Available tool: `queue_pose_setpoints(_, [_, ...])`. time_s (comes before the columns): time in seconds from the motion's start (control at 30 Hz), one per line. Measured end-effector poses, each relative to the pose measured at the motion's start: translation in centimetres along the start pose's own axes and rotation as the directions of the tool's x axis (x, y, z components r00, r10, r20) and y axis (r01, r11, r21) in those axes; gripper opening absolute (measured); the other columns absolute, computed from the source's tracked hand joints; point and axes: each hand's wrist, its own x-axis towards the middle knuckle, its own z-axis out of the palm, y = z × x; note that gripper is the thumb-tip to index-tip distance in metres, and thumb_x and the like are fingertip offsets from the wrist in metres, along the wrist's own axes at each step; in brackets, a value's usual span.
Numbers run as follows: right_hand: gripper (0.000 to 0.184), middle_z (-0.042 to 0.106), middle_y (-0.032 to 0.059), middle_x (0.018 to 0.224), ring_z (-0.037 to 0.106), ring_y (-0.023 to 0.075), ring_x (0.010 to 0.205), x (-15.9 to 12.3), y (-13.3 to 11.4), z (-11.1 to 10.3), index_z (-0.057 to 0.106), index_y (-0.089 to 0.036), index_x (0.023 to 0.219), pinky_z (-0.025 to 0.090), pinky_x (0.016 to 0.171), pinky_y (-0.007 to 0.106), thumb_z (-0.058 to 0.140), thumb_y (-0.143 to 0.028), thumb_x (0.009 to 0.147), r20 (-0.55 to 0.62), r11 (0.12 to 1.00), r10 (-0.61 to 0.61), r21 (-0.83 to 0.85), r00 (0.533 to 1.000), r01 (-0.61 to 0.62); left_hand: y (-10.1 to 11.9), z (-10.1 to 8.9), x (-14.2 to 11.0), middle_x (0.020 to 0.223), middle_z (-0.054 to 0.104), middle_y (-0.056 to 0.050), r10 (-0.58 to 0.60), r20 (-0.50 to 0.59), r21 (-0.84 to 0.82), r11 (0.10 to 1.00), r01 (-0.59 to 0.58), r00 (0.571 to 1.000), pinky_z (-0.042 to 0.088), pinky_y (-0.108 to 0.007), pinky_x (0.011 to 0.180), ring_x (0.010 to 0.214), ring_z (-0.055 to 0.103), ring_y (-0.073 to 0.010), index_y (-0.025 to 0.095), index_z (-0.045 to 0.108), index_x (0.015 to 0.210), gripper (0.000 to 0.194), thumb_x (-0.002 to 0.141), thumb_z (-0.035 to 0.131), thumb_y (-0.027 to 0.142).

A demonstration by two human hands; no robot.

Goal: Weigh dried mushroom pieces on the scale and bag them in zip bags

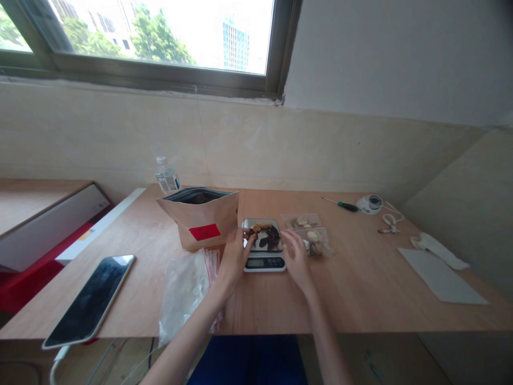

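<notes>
A person's two bare hands worked at a light wooden table [360,289] beneath a window [160,32] at the top of the frame. At center, a digital kitchen scale [264,262] held a heap of dark and tan dried pieces [268,238], possibly mushrooms, on its steel platform. The left hand [236,256] reached the platform's left edge with its fingers partly curled against the pile; whether it gripped a piece could not be told. The right hand [296,256] sat just beside the platform's right edge, its fingers loosely parted and holding nothing visible.

Right of the scale and touching the right hand's fingertips lay a clear zip bag [310,235] of similar pieces. Left of the scale stood an open kraft pouch [200,219] with a red label, a crumpled plastic bag [186,291] in front of it. A smartphone [90,299] lay at lower left, and a water bottle [166,176] stood behind the pouch. At right were a screwdriver [347,206], a small white round device [369,203], a white cable [390,220], a white cloth [438,251] and a grey sheet [441,275].
</notes>
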Motion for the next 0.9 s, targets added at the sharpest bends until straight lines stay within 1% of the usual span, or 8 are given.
queue_pose_setpoints(0.13, [0.029,0.050,0.0126,0.121,0.046,0.0237,0.120,0.0,-0.4,-0.6,0.060,-0.021,0.109,0.039,0.101,0.048,0.041,-0.026,0.088,-0.074,0.999,0.048,0.001,0.996,-0.048,3.1,-4.8,0.5,0.093,0.060,-0.006,0.107,-0.184,0.017,0.994,-0.106,0.977,0.046,-0.033,0.081,0.090,0.057,-0.0192,0.019,0.057,0.100,0.016,0.089,0.046,0.023])
queue_pose_setpoints(0.23, [0.027,0.050,0.0130,0.121,0.047,0.0243,0.119,0.5,-1.9,-1.2,0.061,-0.021,0.108,0.040,0.100,0.048,0.042,-0.026,0.089,-0.082,0.999,0.046,0.028,0.996,-0.044,4.7,-9.7,2.1,0.102,0.059,-0.007,0.171,-0.534,0.161,0.982,-0.099,0.828,0.043,-0.035,0.087,0.101,0.053,-0.0212,0.018,0.058,0.104,0.020,0.088,0.050,0.027])
queue_pose_setpoints(0.33, [0.027,0.050,0.0112,0.124,0.047,0.0231,0.119,1.3,-5.3,-1.8,0.060,-0.023,0.110,0.039,0.102,0.046,0.041,-0.025,0.090,-0.065,0.997,-0.004,0.074,0.998,0.008,4.2,-13.8,4.3,0.116,0.056,-0.012,0.131,-0.665,0.293,0.951,0.096,0.735,0.033,-0.045,0.099,0.113,0.048,-0.0274,0.013,0.056,0.115,0.040,0.085,0.055,0.038])
queue_pose_setpoints(0.4, [0.028,0.051,0.0097,0.125,0.046,0.0214,0.122,1.8,-8.5,-1.8,0.058,-0.023,0.113,0.037,0.104,0.044,0.041,-0.023,0.091,-0.026,0.991,-0.077,0.105,0.997,0.079,2.8,-15.5,5.5,0.117,0.057,-0.014,0.022,-0.603,0.320,0.922,0.218,0.797,0.032,-0.050,0.098,0.112,0.049,-0.0326,0.012,0.058,0.116,0.049,0.080,0.059,0.047])
queue_pose_setpoints(0.47, [0.031,0.051,0.0080,0.128,0.044,0.0188,0.124,2.1,-11.9,-1.4,0.054,-0.023,0.119,0.035,0.106,0.041,0.038,-0.022,0.093,0.040,0.976,-0.170,0.141,0.985,0.163,1.4,-16.4,6.1,0.108,0.063,-0.011,-0.132,-0.409,0.227,0.944,0.240,0.903,0.040,-0.045,0.092,0.102,0.057,-0.0302,0.015,0.063,0.108,0.047,0.077,0.059,0.050])
queue_pose_setpoints(0.53, [0.035,0.049,0.0067,0.134,0.041,0.0169,0.127,2.3,-14.8,-0.5,0.048,-0.023,0.127,0.035,0.107,0.039,0.034,-0.022,0.095,0.124,0.952,-0.277,0.172,0.953,0.254,0.4,-16.8,5.9,0.101,0.067,-0.007,-0.218,-0.221,0.090,0.966,0.243,0.951,0.047,-0.037,0.082,0.091,0.063,-0.0251,0.018,0.065,0.104,0.045,0.074,0.061,0.051])
queue_pose_setpoints(0.67, [0.038,0.047,0.0085,0.137,0.036,0.0177,0.132,2.1,-18.3,1.7,0.045,-0.016,0.131,0.034,0.109,0.039,0.033,-0.023,0.096,0.224,0.890,-0.456,0.105,0.861,0.444,0.9,-17.3,3.9,0.086,0.071,-0.003,-0.210,-0.121,0.072,0.973,0.219,0.970,0.047,-0.029,0.071,0.080,0.065,-0.0207,0.019,0.069,0.092,0.032,0.072,0.062,0.043])
queue_pose_setpoints(0.9, [0.031,0.068,0.0082,0.094,0.056,0.0212,0.103,0.6,-20.5,2.6,0.061,-0.014,0.110,0.047,0.094,0.037,0.035,-0.019,0.094,0.273,0.827,-0.525,-0.060,0.806,0.559,2.9,-17.4,-0.2,0.071,0.071,0.002,-0.245,-0.231,0.237,0.925,0.298,0.942,0.043,-0.026,0.057,0.070,0.067,-0.0213,0.028,0.071,0.081,0.024,0.076,0.057,0.047])
